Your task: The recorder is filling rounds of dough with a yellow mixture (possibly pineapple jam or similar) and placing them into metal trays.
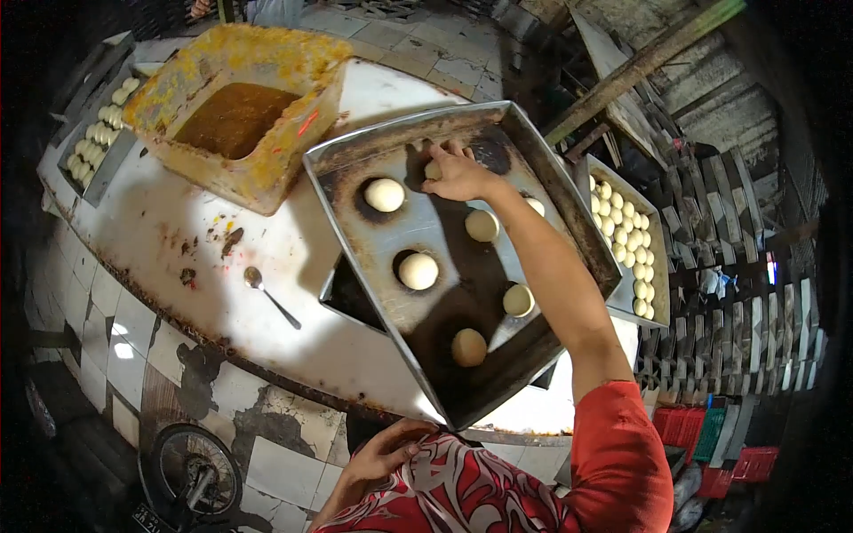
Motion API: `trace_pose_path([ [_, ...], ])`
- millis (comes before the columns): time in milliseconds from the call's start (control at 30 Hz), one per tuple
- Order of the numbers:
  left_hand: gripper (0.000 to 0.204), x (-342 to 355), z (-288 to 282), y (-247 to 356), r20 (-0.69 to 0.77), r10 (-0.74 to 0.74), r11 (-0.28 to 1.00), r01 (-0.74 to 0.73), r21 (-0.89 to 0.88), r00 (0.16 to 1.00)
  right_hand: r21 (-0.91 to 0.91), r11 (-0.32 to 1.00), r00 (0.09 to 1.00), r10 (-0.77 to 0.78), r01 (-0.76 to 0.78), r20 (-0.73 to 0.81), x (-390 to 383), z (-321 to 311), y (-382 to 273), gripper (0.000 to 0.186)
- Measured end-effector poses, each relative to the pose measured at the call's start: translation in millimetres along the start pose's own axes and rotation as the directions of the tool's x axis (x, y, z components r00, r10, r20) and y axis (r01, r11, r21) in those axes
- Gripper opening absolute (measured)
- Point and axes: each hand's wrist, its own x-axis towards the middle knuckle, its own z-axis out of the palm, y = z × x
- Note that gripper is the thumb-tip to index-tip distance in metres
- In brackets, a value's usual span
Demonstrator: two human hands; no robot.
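A white table (213, 306) with a grimy edge stood on a broken tiled floor (289, 466). At its far left lay a narrow tray (108, 171) lined with pale dough pieces (86, 151); a spoked wheel (197, 469) showed below, on the floor. Next came a smeared plastic tub (222, 182) holding brownish liquid (235, 120), then a spoon (270, 298) lying on the tabletop. The person's left hand (391, 451) rested against the red patterned shirt (462, 484), fingers bent; whether they gripped anything could not be told. Beside it, a scorched metal tray (426, 222) sat askew, six round balls (418, 271) spaced across it. Near its far side, the right hand (458, 173) had thumb and fingers closed about another dough ball (433, 171). Farther right stood a second tray (659, 266) crowded with dough, then stacked dark slats (720, 200) and red crates (680, 428).
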Motion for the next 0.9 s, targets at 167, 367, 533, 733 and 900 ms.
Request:
trace_pose_path([
  [167, 0.042, 32.1, 35.0, 7.2, 0.048, -0.265, 0.961, 0.26, 0.095, 0.963, 0.193, 0.957, 0.897, -0.117, 0.217, -0.427, -122.7, -99.2, 74.6, 0.033],
  [367, 0.05, 84.5, 91.7, -39.7, 0.066, -0.151, 0.982, 0.158, -0.104, 0.986, 0.091, 0.766, 0.706, 0.626, -0.636, -0.331, -316.1, -110.3, 356.5, 0.031],
  [533, 0.051, 103.9, 129.6, -70.2, -0.12, -0.163, 0.986, 0.167, 0.023, 0.979, -0.197, 0.671, 0.663, 0.74, -0.715, 0.114, -387.6, -15.0, 468.7, 0.044],
  [733, 0.049, 99.7, 162.9, -78.0, -0.186, -0.073, 0.973, 0.11, 0.201, 0.98, -0.235, 0.692, 0.73, 0.66, -0.683, -0.179, -378.0, 15.8, 469.0, 0.046],
  [900, 0.046, 65.3, 150.5, -85.5, -0.016, 0.092, 0.959, -0.084, 0.269, 0.996, 0.151, 0.863, 0.791, 0.503, -0.482, -0.348, -409.9, -7.1, 414.0, 0.038],
])
